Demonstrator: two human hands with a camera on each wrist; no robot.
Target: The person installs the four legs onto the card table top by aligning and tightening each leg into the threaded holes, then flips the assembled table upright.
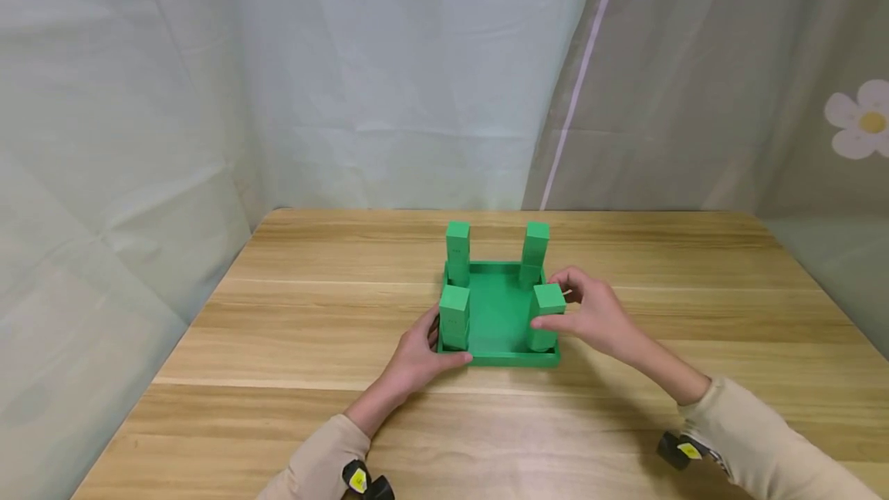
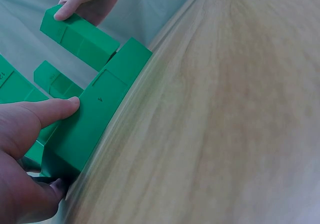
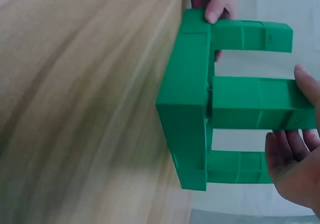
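I see left hand (image 1: 417,349) curled, gripping green tray (image 1: 514,359) corner | right hand (image 1: 590,315) pinching near-right post (image 1: 547,315) — upright.

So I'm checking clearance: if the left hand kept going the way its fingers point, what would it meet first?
Probably the near-left leg of the green stool: the left hand already touches the seat edge just below it, though depth is unclear.

We see a solid green base (image 1: 514,359) with four matching green posts (image 1: 454,317). Our table (image 1: 278,330) is pale streaked wood, our sleeves (image 1: 764,438) beige.
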